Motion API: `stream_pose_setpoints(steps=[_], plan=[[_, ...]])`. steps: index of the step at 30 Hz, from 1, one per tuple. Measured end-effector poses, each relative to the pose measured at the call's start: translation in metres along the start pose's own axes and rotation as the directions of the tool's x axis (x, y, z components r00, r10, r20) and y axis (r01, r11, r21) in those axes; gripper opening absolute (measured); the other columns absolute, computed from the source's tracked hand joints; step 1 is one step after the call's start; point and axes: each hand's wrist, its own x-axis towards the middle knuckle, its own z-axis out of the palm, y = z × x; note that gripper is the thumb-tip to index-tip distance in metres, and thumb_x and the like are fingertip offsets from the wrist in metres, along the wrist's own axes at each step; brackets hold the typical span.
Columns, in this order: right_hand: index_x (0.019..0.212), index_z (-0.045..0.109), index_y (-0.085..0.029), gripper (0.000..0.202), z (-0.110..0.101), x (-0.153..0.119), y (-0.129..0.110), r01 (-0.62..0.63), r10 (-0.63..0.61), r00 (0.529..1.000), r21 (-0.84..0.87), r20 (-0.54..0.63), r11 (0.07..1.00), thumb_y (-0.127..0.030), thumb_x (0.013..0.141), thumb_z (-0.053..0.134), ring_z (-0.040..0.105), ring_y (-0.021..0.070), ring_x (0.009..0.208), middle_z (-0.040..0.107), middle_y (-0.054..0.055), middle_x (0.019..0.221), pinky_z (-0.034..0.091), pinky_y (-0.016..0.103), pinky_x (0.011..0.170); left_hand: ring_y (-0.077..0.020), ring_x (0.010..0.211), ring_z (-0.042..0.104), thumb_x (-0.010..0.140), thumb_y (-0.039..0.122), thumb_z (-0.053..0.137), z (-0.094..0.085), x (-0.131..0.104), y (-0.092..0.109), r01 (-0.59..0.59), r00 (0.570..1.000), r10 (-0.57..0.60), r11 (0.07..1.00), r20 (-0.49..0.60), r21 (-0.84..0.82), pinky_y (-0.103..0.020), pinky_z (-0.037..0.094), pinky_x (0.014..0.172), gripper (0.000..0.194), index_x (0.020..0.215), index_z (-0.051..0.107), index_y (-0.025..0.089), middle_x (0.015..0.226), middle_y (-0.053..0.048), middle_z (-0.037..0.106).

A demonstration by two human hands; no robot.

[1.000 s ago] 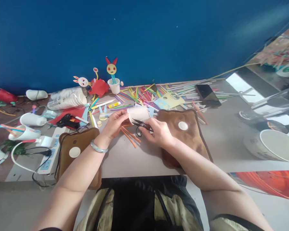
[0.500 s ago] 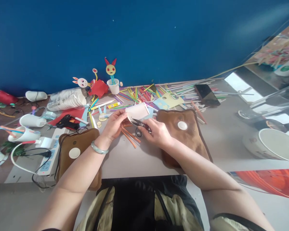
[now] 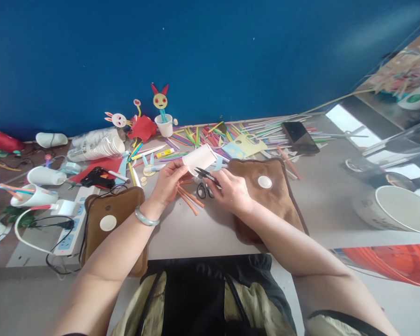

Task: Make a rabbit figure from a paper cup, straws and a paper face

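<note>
A white paper cup [image 3: 199, 157] lies on its side in the grip of my left hand [image 3: 168, 183], which has a pale bangle at the wrist. My right hand [image 3: 231, 190] holds a dark pointed tool [image 3: 205, 172], its tips touching or just in front of the cup's near end. Black scissor handles [image 3: 202, 190] show just below, partly hidden by my right hand; whether they belong to the same tool I cannot tell. Orange strips [image 3: 189, 200] lie on the table beneath the hands.
Brown cushioned pads [image 3: 289, 196] flank the hands. Coloured sticks [image 3: 210, 135], a phone [image 3: 300, 137] and a rabbit-faced figure in a cup [image 3: 164, 125] stand or lie behind. A power strip [image 3: 77, 224] and stacked cups [image 3: 103, 147] are left, a white bowl [image 3: 402, 210] right.
The cup has tilted, its far end rising slightly. My right hand and the dark tool have shifted a little, with the tips now nearer the cup's side.
</note>
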Motion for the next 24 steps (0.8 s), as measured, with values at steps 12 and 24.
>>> stream_pose_setpoints(steps=[12, 24], plan=[[0.096, 0.064, -0.016, 0.034, 0.002, -0.003, 0.0, 0.036, -0.031, 0.999, -0.144, 0.035, 0.989, -0.038, 0.105, 0.04, 0.05, 0.0116, 0.057, 0.061, 0.003, 0.073, 0.025, 0.026, 0.052, -0.0146, 0.076, 0.068, 0.068, 0.034, 0.088, -0.004, 0.0, -0.012, -0.08, 0.997, 0.078, 0.992, 0.024, 0.093, -0.03, 0.057, 0.076, 0.034, 0.087, 0.065, 0.018, 0.082, 0.0, 0.07], [0.104, 0.066, -0.018, 0.033, 0.009, 0.001, 0.013, -0.116, 0.116, 0.992, 0.001, -0.057, 0.993, -0.044, 0.101, 0.046, 0.064, 0.0162, 0.069, 0.07, 0.006, 0.079, 0.043, 0.026, 0.064, -0.0203, 0.083, 0.063, 0.085, 0.039, 0.071, -0.013, -0.001, -0.003, -0.47, 0.825, 0.562, 0.619, 0.063, 0.629, -0.033, 0.05, 0.082, 0.018, 0.083, 0.065, 0.022, 0.084, -0.003, 0.069]])
